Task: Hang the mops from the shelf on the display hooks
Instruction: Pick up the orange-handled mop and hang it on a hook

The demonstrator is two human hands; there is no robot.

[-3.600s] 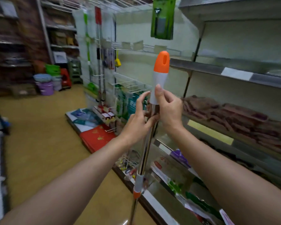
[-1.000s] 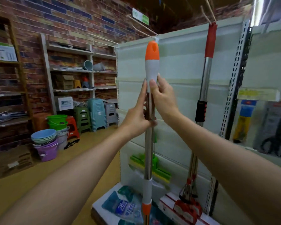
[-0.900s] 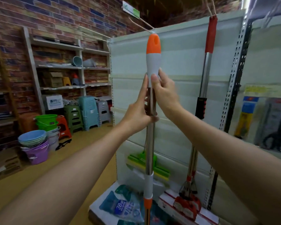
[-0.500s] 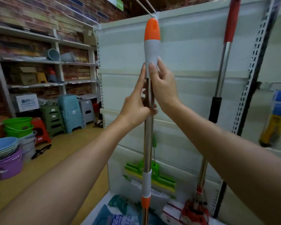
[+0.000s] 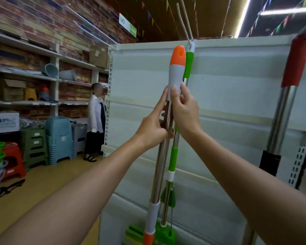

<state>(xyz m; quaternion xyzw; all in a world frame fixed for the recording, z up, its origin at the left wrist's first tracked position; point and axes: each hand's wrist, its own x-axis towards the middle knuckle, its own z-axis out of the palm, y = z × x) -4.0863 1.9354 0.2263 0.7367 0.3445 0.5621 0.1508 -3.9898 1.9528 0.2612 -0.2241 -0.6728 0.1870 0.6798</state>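
Orange caps the handle of the mop (image 5: 175,71) that both hands hold upright in front of the white display panel (image 5: 237,103). The left hand (image 5: 153,124) wraps the steel shaft, thumb across it and forefinger stretched up along the metal. The right hand (image 5: 185,106) grips just above, at the base of the grey-white grip, thumb pressed on its front. The two hands sit close together, nearly touching. The orange tip, with its small hanging hole, stands just left of and slightly below the wire display hook (image 5: 185,20), which juts out from the panel's top edge; the tip is not on it. A green-handled mop (image 5: 172,156) already hangs from that hook, directly behind the held one, its green head near the floor. Further right hangs a red-handled mop (image 5: 293,68). At left, a person in a white top (image 5: 95,117) stands by stacked plastic stools (image 5: 59,138).
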